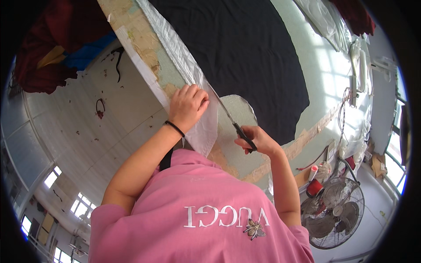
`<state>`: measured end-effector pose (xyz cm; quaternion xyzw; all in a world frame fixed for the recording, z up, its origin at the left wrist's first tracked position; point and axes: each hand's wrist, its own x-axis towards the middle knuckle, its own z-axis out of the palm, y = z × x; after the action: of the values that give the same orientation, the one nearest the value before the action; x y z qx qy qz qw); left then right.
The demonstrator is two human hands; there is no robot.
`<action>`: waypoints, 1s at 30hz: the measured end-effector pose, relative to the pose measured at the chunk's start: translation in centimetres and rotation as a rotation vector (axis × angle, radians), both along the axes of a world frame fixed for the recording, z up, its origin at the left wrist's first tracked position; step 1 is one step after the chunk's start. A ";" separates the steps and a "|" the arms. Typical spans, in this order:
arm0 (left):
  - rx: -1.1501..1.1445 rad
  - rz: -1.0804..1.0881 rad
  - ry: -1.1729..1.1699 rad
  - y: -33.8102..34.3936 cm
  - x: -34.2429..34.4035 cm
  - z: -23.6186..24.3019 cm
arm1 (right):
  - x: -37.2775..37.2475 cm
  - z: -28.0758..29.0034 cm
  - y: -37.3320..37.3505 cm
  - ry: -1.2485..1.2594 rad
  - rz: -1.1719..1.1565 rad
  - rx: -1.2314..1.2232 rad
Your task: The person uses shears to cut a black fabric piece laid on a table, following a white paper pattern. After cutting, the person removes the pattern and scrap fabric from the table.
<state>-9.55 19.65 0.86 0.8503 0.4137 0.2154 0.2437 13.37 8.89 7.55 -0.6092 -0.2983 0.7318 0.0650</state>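
Note:
A large piece of black cloth [241, 52] lies spread over the pale tabletop, with a curved notch in its near edge. Along its left edge runs a strip of thin, shiny white sheet [206, 129], whose near end hangs over the table edge. My left hand [188, 105] is closed, its curled fingers gripping the white sheet near the table's left side. Black-handled scissors [240, 133] are in my right hand [262, 141]. Their long blades point away and to the left, along the border of the black cloth. Whether the blades are apart is too fine to make out.
Brown tape [302, 142] patches the table [322, 87]. At the right stand a floor fan [335, 210], a red thread spool [314, 188] and clear plastic bundles. Dark red cloth [52, 39] hangs at the upper left. Scraps and a black strip [118, 65] lie on the floor.

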 end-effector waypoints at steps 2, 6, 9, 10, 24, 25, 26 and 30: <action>0.003 -0.009 0.010 0.0 0.0 -0.3 | -0.2 0.2 0.1 0.000 -0.006 -0.004; 0.013 -0.005 0.004 0.0 0.0 -0.3 | -0.6 0.2 1.2 0.000 0.028 0.036; 0.011 -0.006 0.009 0.0 0.0 -0.1 | -0.8 0.0 1.6 -0.009 0.038 0.066; 0.009 -0.004 0.007 0.0 0.0 -0.1 | -0.8 -0.2 1.6 -0.012 0.030 0.059; 0.010 0.013 0.006 -0.1 0.1 0.0 | -2.0 0.0 3.3 -0.008 0.008 0.067; 0.008 0.015 0.001 -0.1 0.0 -0.1 | -2.0 0.0 3.4 -0.005 0.003 0.065; 0.005 0.018 -0.004 -0.1 0.0 -0.1 | -2.0 -0.1 3.4 -0.003 -0.001 0.063; 0.009 0.021 -0.017 -0.1 0.0 -0.1 | -1.9 -0.2 3.4 -0.004 -0.004 0.047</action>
<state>-9.52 19.57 0.77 0.8452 0.4194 0.2271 0.2412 11.51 12.25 7.36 -0.6095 -0.3142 0.7234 0.0803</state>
